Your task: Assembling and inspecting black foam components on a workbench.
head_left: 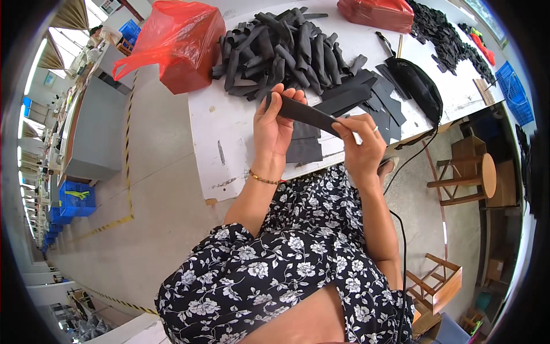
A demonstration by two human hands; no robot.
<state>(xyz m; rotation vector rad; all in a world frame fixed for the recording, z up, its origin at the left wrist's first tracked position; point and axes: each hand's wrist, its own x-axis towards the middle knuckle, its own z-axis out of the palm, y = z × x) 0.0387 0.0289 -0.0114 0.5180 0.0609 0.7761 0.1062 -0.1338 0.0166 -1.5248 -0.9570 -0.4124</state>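
I hold a long dark grey strip (303, 113) between both hands above the front edge of the white table (229, 137). My left hand (274, 125) grips its left end with fingers curled over the top. My right hand (361, 143) pinches the right end; a ring is on one finger. Flat dark strips (366, 100) lie on the table just beyond my hands. A big pile of folded dark strips (286, 51) sits farther back.
A red plastic bag (183, 43) stands at the table's left corner, another red bag (378, 12) at the back. A black pouch (418, 86) with a cable lies to the right. Wooden stools (467, 175) stand on the floor at right. Blue crates (76, 199) sit far left.
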